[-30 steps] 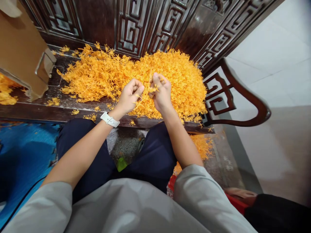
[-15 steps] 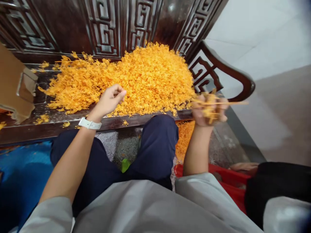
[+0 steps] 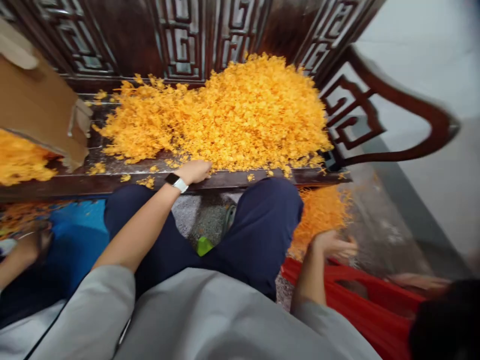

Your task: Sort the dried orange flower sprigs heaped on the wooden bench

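Note:
A large heap of small orange flower-like pieces (image 3: 258,115) lies on a dark wooden bench (image 3: 225,179). My left hand (image 3: 195,171), with a watch on its wrist, is at the heap's front edge. Its fingers are curled together, and whatever may be between them is hidden. Low on the right, my right hand (image 3: 333,244) is beside a lower pile of thin orange pieces (image 3: 324,212) near the floor. Its fingers look stretched out and somewhat blurred, with no bunch visible in them.
A cardboard box (image 3: 41,95) with more orange pieces at its opening stands on the left of the bench. The bench has a carved armrest (image 3: 408,150) at right. A red plastic stool or chair (image 3: 360,300) is beside me. Another person's hand (image 3: 33,245) shows at far left.
My right hand has moved down from beside the bench to the lower pile, and the orange bunch it held is gone from it. My left hand has moved down to the bench's front edge.

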{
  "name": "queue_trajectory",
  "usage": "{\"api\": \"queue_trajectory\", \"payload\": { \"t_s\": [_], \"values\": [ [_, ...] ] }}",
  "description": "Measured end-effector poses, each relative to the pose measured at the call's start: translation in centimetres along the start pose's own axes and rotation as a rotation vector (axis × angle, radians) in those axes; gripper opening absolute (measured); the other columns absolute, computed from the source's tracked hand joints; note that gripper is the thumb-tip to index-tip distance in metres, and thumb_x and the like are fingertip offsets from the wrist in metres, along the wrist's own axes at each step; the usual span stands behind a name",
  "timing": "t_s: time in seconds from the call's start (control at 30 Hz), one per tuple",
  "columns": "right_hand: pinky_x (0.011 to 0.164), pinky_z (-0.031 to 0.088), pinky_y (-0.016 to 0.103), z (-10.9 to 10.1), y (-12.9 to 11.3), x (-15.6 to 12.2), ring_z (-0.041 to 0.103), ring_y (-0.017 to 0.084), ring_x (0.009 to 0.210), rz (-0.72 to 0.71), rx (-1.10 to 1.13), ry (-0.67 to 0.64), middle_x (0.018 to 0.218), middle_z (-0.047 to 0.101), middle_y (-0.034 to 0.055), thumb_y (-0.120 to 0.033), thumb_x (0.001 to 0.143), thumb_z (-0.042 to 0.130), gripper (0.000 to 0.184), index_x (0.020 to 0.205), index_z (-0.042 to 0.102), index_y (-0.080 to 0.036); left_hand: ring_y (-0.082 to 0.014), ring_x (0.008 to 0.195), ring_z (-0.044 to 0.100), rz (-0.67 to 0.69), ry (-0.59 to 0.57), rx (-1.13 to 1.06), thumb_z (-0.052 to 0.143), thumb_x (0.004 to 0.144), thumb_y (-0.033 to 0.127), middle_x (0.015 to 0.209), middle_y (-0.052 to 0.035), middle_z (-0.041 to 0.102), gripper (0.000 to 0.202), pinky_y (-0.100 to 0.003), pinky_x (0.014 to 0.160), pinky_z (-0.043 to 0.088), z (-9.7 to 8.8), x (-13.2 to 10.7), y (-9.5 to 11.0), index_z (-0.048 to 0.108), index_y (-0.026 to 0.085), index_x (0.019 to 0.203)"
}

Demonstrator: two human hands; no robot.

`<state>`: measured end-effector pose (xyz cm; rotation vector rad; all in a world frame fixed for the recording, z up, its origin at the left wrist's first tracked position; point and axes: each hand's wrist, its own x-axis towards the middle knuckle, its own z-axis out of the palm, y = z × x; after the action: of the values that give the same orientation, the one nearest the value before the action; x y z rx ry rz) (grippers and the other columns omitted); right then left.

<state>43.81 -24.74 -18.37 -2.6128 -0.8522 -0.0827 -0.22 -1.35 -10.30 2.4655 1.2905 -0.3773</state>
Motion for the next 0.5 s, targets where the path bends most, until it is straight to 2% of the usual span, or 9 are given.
{"api": "queue_trajectory", "payload": {
  "t_s": [0.07, 0.13, 0.2, 0.23, 0.3, 0.37, 0.43, 0.5],
  "values": [
    [0.111, 0.035, 0.080, -0.2, -1.7, 1.7, 0.051, 0.056, 0.140, 0.062, 0.103, 0.175, 0.136, 0.052, 0.0357, -0.035, 0.093, 0.030, 0.050, 0.137, 0.052, -0.042, -0.0318, 0.108, 0.075, -0.029, 0.046, 0.040, 0.058, 0.102, 0.037, 0.116, -0.0191, 0.078, 0.030, -0.034, 0.081, 0.051, -0.3, -0.3, -0.5, 0.071, 0.017, 0.120],
    [0.117, 0.043, 0.063, 0.0, -4.5, 3.8, 0.058, 0.048, 0.135, -0.044, 0.233, 0.151, 0.134, 0.059, 0.0338, -0.036, 0.095, 0.038, 0.040, 0.129, 0.059, -0.037, -0.0340, 0.111, 0.075, -0.080, 0.080, 0.062, 0.053, 0.104, 0.033, 0.118, -0.0211, 0.078, 0.031, -0.037, 0.087, 0.054, -0.6, -0.6, -0.8, 0.072, 0.016, 0.121],
    [0.106, 0.056, 0.054, 0.5, -7.9, 5.7, 0.070, 0.041, 0.117, -0.235, 0.353, -0.028, 0.121, 0.071, 0.0258, -0.046, 0.095, 0.051, 0.029, 0.115, 0.067, -0.032, -0.0364, 0.114, 0.075, -0.139, 0.113, 0.086, 0.051, 0.104, 0.030, 0.120, -0.0236, 0.077, 0.033, -0.041, 0.091, 0.056, -0.8, -0.8, -1.0, 0.073, 0.013, 0.122],
    [0.099, 0.060, 0.050, 1.0, -9.8, 6.4, 0.074, 0.037, 0.106, -0.343, 0.395, -0.152, 0.113, 0.075, 0.0209, -0.052, 0.092, 0.057, 0.030, 0.108, 0.070, -0.030, -0.0377, 0.115, 0.075, -0.159, 0.125, 0.095, 0.051, 0.104, 0.028, 0.121, -0.0246, 0.076, 0.033, -0.043, 0.093, 0.056, -0.8, -0.8, -1.0, 0.074, 0.012, 0.122],
    [0.086, 0.061, 0.042, 2.3, -13.3, 7.4, 0.075, 0.029, 0.088, -0.617, 0.387, -0.449, 0.097, 0.078, 0.0123, -0.058, 0.085, 0.067, 0.037, 0.099, 0.073, -0.025, -0.0394, 0.117, 0.074, -0.176, 0.136, 0.095, 0.051, 0.103, 0.026, 0.123, -0.0260, 0.076, 0.033, -0.045, 0.094, 0.056, -0.8, -0.9, -0.9, 0.074, 0.010, 0.120],
    [0.074, 0.055, 0.036, 4.0, -16.3, 7.6, 0.070, 0.025, 0.076, -0.861, 0.284, -0.672, 0.084, 0.076, 0.0088, -0.057, 0.083, 0.068, 0.037, 0.093, 0.072, -0.022, -0.0389, 0.116, 0.074, -0.178, 0.127, 0.075, 0.053, 0.102, 0.027, 0.121, -0.0256, 0.076, 0.032, -0.044, 0.093, 0.056, -0.9, -0.9, -0.8, 0.075, 0.010, 0.119],
    [0.069, 0.047, 0.033, 5.7, -18.8, 7.3, 0.066, 0.024, 0.074, -0.995, 0.181, -0.743, 0.080, 0.073, 0.0091, -0.055, 0.087, 0.064, 0.034, 0.089, 0.069, -0.021, -0.0362, 0.113, 0.075, -0.172, 0.110, 0.045, 0.056, 0.102, 0.034, 0.118, -0.0234, 0.078, 0.033, -0.041, 0.091, 0.057, -1.3, -1.1, -1.0, 0.075, 0.012, 0.117],
    [0.070, 0.044, 0.033, 7.0, -20.7, 7.0, 0.065, 0.025, 0.078, -1.013, 0.155, -0.699, 0.083, 0.073, 0.0110, -0.051, 0.092, 0.058, 0.032, 0.086, 0.065, -0.021, -0.0332, 0.108, 0.076, -0.181, 0.111, 0.007, 0.060, 0.100, 0.040, 0.113, -0.0206, 0.079, 0.034, -0.038, 0.088, 0.056, -2.3, -1.5, -2.0, 0.076, 0.014, 0.113]
  ]
}}
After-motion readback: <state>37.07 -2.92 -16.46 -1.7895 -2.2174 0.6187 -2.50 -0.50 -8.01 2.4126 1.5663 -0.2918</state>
